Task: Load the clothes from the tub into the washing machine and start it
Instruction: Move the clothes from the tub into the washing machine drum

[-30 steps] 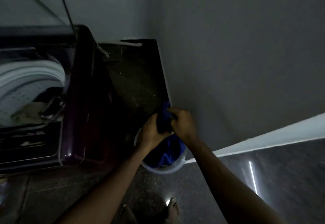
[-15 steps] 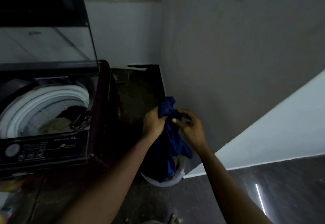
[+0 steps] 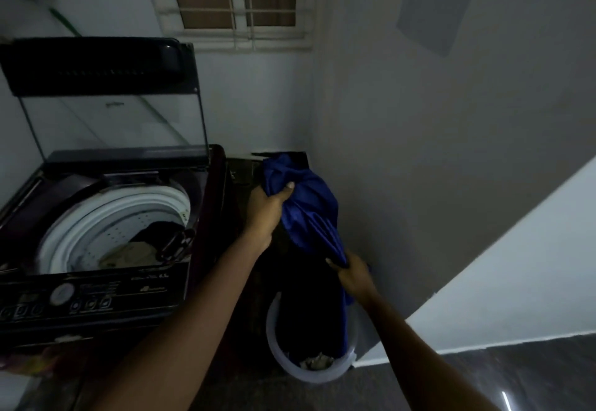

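A blue garment (image 3: 306,207) hangs above the pale round tub (image 3: 277,356) on the floor. My left hand (image 3: 269,207) grips its bunched top. My right hand (image 3: 353,273) pinches its lower part, just above the tub. The garment's tail still reaches into the tub, where a pale cloth (image 3: 317,361) lies at the bottom. To the left stands the dark top-loading washing machine (image 3: 206,204) with its glass lid (image 3: 113,120) raised. Its white drum (image 3: 113,227) holds some dark and beige clothes (image 3: 135,251). The control panel (image 3: 80,298) runs along the machine's front.
A grey wall (image 3: 435,152) stands close on the right, with a white sloped ledge (image 3: 516,265) below it. A barred window (image 3: 235,1) is above the machine. The floor (image 3: 483,378) is dark polished stone.
Both hands have lifted the blue garment up out of the tub. My right hand has slid down to its lower part. The view has tilted up, showing the window.
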